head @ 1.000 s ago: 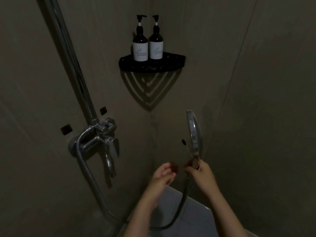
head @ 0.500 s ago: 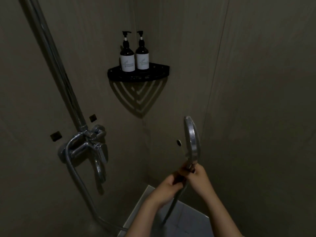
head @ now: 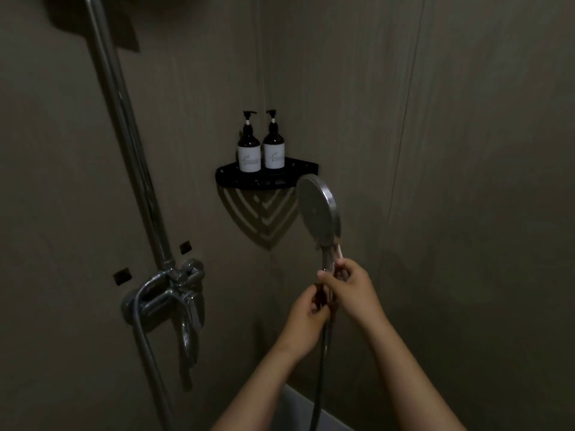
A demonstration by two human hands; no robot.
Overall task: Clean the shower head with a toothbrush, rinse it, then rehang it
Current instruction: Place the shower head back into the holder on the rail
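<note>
The round chrome shower head [head: 315, 209] stands upright in front of the wall corner, its face turned left toward the camera. My right hand [head: 353, 289] grips its handle [head: 326, 259] just below the head. A thin pale stick, apparently the toothbrush [head: 339, 251], pokes up from that hand alongside the handle. My left hand [head: 306, 318] curls round the lower end of the handle, where the hose [head: 320, 368] hangs down. Its bristles are not visible.
The chrome mixer tap [head: 168, 293] with its lever sits on the left wall, and a riser pipe [head: 124, 119] runs up from it. A black corner shelf [head: 249, 181] carries two pump bottles [head: 249, 150] just behind the shower head. The room is dim.
My hands came together on the handle, then lifted the shower head up toward the shelf. Its face has turned from edge-on to partly facing me. The camera has tilted upward.
</note>
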